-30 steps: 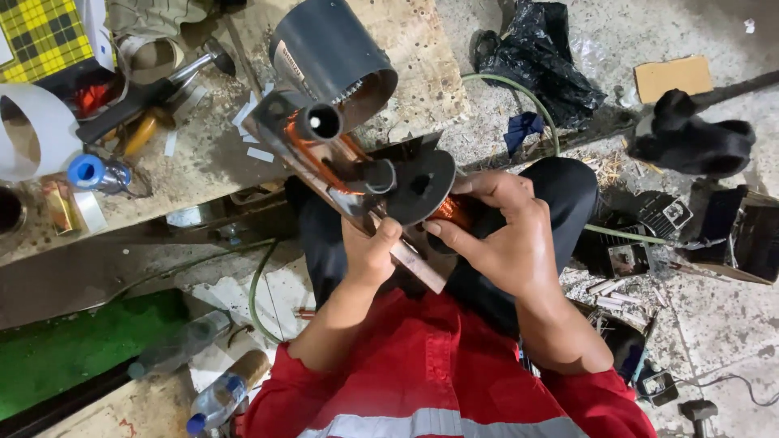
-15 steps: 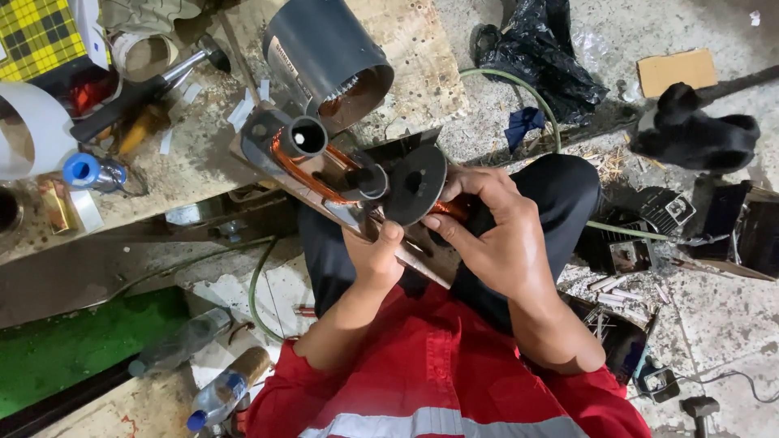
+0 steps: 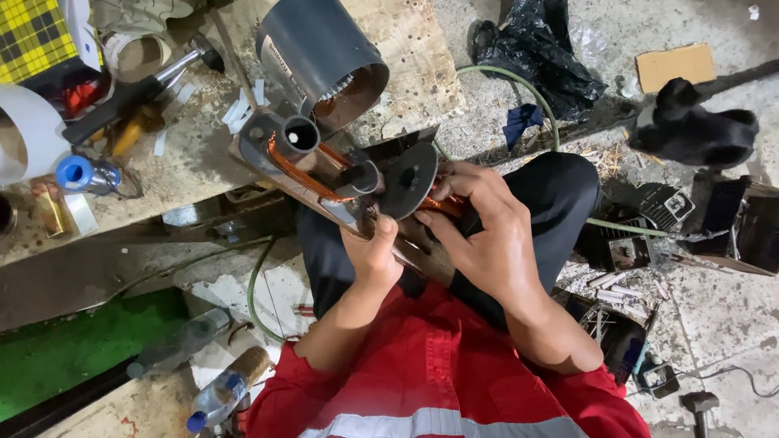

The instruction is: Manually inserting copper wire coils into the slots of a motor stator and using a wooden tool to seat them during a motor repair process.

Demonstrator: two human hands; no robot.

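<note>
Two hands steady my copper-wound rotor (image 3: pixel 324 174) over my lap: left hand (image 3: pixel 375 255) pinches its underside with fingers clamped together, right hand (image 3: pixel 479 231) closes around the far end behind the black disc (image 3: pixel 408 180), keeping it level.

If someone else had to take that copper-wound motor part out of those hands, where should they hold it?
Probably by the free metal end with the round socket, coming from the workbench side. The left hand and right hand cover the near end, and the copper windings look delicate.
</note>
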